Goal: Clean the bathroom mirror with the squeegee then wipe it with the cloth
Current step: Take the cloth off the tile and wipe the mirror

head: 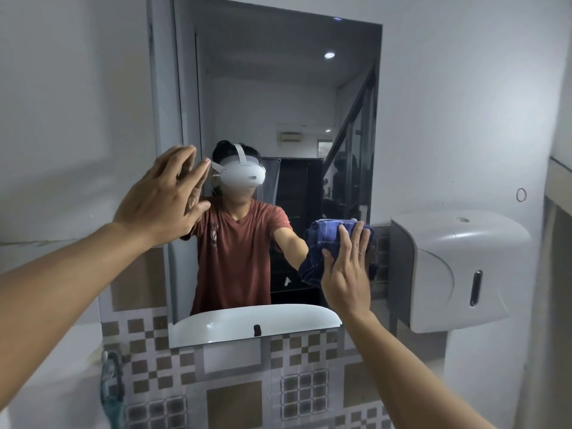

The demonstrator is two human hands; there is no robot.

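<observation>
The tall bathroom mirror (278,97) hangs on the wall straight ahead and reflects a person in a red shirt. My right hand (348,267) presses a dark blue checked cloth (322,243) flat against the glass near the mirror's lower right edge. My left hand (164,196) rests at the mirror's left edge with its fingers spread and nothing in it. A green-handled tool (111,388), perhaps the squeegee, hangs on the wall at the lower left; I cannot make out its blade.
A white paper dispenser (455,267) juts out from the wall just right of the mirror. Brown and grey checked tiles (235,391) cover the wall below. The white sink appears only as a reflection (253,323) in the mirror's bottom.
</observation>
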